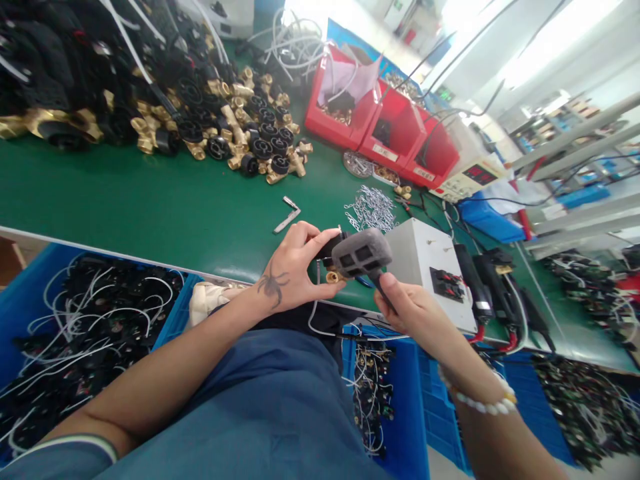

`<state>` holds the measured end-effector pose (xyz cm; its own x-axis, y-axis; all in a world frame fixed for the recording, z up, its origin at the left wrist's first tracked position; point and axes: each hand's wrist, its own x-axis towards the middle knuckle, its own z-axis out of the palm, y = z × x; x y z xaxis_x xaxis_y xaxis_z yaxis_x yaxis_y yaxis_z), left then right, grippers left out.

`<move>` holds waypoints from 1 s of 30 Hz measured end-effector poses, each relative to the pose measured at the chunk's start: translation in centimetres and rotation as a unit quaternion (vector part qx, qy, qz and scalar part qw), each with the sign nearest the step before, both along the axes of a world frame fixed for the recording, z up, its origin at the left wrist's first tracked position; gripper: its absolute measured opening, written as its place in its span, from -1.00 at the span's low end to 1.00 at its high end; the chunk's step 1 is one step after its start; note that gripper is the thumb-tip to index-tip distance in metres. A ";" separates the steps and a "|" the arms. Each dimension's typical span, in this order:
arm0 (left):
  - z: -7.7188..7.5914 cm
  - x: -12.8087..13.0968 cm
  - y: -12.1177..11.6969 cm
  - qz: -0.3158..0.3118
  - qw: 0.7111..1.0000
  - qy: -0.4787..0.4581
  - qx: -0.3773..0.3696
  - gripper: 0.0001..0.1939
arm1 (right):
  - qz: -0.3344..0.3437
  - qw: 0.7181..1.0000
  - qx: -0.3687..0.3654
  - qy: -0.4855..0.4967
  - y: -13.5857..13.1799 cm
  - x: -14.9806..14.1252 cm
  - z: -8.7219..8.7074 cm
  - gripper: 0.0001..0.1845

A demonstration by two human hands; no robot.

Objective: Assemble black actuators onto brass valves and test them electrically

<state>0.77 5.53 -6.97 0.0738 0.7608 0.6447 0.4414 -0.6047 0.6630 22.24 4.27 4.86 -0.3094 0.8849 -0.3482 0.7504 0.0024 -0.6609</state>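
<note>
Mallet [363,253]: you had this grey tool raised at the desk's front edge, its recessed head just beside your left fingers and partly in front of the work.
Right grip: your right hand [407,303] was wrapped around the mallet's handle, thumb laid along it.
Left grip: your left hand [296,267] was partly curled, thumb and fingers around a black-and-brass fitting [327,249].
Fitting: it sat between your hands at the front of the green desk [140,200]; whether it touched the mallet, you could not tell.
Lead: a pale wire [315,313] hung below the fitting, past the desk edge.
Clips: small silver pieces [373,210] lay heaped beyond the mallet.
L-shaped tool [290,217]: it lay beyond your left hand.
Grey box [425,247]: it stood near your right hand.
Brass pile [260,133]: fittings with black caps crowded the far left.
</note>
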 end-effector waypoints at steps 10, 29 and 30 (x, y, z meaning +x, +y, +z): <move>-0.1 0.0 0.1 0.001 1.000 -0.006 -0.006 -0.29 | -0.011 1.000 -0.011 0.011 0.4 0.0 0.3 -0.16; 0.0 0.1 0.1 0.004 1.000 -0.004 -0.011 -0.28 | -0.094 0.988 0.114 0.049 -0.4 0.2 0.6 -0.21; 0.0 0.0 0.1 0.004 1.000 -0.005 -0.008 -0.29 | -0.072 0.992 0.096 0.029 -0.4 0.0 0.3 -0.20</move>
